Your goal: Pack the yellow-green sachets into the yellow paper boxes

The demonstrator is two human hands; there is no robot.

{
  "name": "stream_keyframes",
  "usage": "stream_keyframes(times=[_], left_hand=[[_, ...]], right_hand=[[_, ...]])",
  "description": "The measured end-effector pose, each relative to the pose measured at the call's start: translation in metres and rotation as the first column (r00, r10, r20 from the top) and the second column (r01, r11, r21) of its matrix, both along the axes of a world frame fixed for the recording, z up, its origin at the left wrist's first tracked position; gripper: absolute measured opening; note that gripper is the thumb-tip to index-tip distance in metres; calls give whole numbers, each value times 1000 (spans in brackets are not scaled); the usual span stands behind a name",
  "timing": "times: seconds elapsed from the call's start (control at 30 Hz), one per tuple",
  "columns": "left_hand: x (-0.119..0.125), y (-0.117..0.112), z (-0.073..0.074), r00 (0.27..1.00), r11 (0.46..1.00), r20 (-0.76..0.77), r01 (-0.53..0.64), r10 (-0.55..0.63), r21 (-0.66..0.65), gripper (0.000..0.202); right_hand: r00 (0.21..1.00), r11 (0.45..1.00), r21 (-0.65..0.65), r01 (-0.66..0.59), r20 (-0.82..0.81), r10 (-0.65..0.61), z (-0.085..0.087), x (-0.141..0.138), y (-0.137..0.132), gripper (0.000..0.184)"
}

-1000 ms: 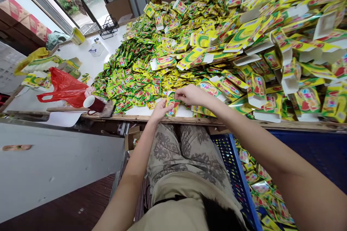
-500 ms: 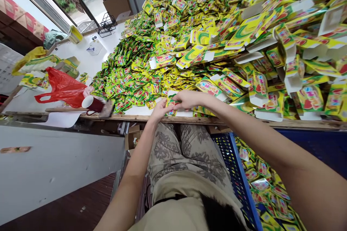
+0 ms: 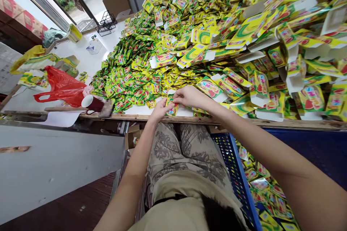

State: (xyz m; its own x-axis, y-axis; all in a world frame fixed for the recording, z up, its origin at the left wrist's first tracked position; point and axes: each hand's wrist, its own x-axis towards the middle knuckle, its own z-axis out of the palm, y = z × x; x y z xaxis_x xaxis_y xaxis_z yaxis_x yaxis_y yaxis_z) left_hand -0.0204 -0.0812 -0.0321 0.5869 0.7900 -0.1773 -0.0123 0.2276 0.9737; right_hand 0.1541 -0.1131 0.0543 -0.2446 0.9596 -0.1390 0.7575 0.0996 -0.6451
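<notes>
Both of my hands meet at the table's near edge around one small yellow-green box (image 3: 172,108). My left hand (image 3: 159,110) grips its left side with curled fingers. My right hand (image 3: 188,96) pinches its top from the right. Right behind them spreads a large heap of yellow-green sachets (image 3: 130,75). A pile of open, folded boxes of the same print (image 3: 260,54) fills the table's right side.
A dark red mug (image 3: 92,103) and a red plastic bag (image 3: 63,88) lie at the table's left end. A blue crate (image 3: 238,184) with several sachets stands by my right knee. The wooden table edge (image 3: 271,123) runs across. Cardboard boxes (image 3: 118,3) stand at the back.
My hands stay at the same spot on the small box; the right hand's fingers have shifted slightly along its top. The view has dipped a little.
</notes>
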Motion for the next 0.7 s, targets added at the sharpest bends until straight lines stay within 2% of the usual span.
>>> stream_keyframes(times=[0.07,0.2,0.3,0.43,0.5,0.6,0.7], left_hand=[[0,0,0,1000,1000,-2,-2,2,13,45],[-1,0,3,1000,1000,13,24,-24,15,44],[-1,0,5,999,999,5,48,-48,21,45],[-2,1,6,997,996,2,72,-72,49,44],[-2,1,7,997,994,-1,81,-81,69,43],[-1,0,8,996,992,-8,89,-88,87,42],[-1,0,5,997,996,-13,70,-70,61,43]], right_hand=[[999,996,-76,-40,-21,39,-2,0,2,19],[989,980,-158,-118,68,130,-7,-4,6,25],[978,957,-246,-153,101,182,-2,-7,8,25],[975,907,-377,-190,38,220,7,-8,8,27],[979,897,-401,-187,4,206,7,-8,6,29],[986,941,-311,-133,55,158,1,-9,1,28],[990,998,-66,-18,138,27,-1,-9,-6,22]])
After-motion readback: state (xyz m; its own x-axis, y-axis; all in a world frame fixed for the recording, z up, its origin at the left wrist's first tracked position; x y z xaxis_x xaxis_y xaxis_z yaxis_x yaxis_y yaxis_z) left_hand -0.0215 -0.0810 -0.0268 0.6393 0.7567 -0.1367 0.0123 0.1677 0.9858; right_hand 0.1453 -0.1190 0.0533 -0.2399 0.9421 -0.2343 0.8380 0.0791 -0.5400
